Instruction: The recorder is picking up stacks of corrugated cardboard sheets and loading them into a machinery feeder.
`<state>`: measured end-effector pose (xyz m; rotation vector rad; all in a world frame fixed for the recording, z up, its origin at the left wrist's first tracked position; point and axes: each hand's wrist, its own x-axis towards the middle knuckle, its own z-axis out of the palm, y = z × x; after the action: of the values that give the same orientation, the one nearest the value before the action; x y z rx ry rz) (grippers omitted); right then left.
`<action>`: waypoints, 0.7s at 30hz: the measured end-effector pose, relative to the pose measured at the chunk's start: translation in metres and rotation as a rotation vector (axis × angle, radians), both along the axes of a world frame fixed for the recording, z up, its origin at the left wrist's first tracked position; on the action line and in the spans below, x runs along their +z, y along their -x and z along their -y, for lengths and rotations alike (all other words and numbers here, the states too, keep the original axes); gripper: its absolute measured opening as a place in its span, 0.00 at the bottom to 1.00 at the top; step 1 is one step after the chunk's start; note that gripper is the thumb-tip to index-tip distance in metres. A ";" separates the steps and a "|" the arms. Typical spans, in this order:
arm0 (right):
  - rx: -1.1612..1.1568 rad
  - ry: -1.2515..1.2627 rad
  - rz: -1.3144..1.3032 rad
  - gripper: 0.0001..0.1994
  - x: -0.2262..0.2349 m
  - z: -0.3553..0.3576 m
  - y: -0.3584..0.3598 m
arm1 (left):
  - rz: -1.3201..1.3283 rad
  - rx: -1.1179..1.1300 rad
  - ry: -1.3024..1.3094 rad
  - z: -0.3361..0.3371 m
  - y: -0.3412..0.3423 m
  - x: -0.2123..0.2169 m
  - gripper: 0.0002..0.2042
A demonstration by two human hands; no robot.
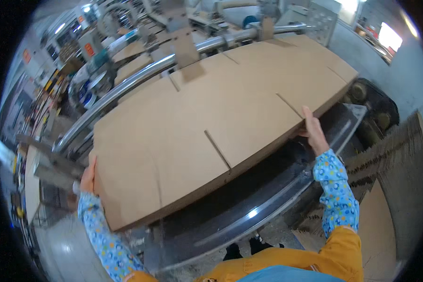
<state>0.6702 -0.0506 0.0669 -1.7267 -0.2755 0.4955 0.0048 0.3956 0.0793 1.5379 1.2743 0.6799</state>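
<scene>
A thick stack of brown slotted cardboard sheets lies across the dark metal machine table, tilted up toward the far right. At the stack's left end my left hand grips the side, thumb pointing up along the edge and the other fingers mostly hidden. My right hand holds the near long edge, right of the middle, with its thumb up against the sheets and its fingers curled low beside them. Along the far side, the stack reaches a shiny metal bar and a flat upright guide plate.
More cardboard sheets stand in a tall stack at the right, close to my right forearm. A black motor-like part sits beyond the table's right end. Machinery fills the far left. The table's near metal edge curves in front of me.
</scene>
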 end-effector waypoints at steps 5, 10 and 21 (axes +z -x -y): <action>0.047 0.067 -0.083 0.42 0.012 0.006 0.002 | -0.601 0.317 -0.631 0.045 0.005 0.023 0.23; 0.220 -0.068 -0.016 0.41 -0.014 0.027 -0.012 | -0.041 0.537 -0.645 0.204 -0.011 0.020 0.21; 0.133 0.219 0.540 0.07 -0.075 0.030 -0.072 | 0.506 0.902 -0.268 0.254 -0.049 -0.026 0.33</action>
<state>0.7418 -0.0811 -0.0084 -2.0469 -0.7473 0.1462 0.0536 0.1411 0.0538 0.8166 1.4769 1.7439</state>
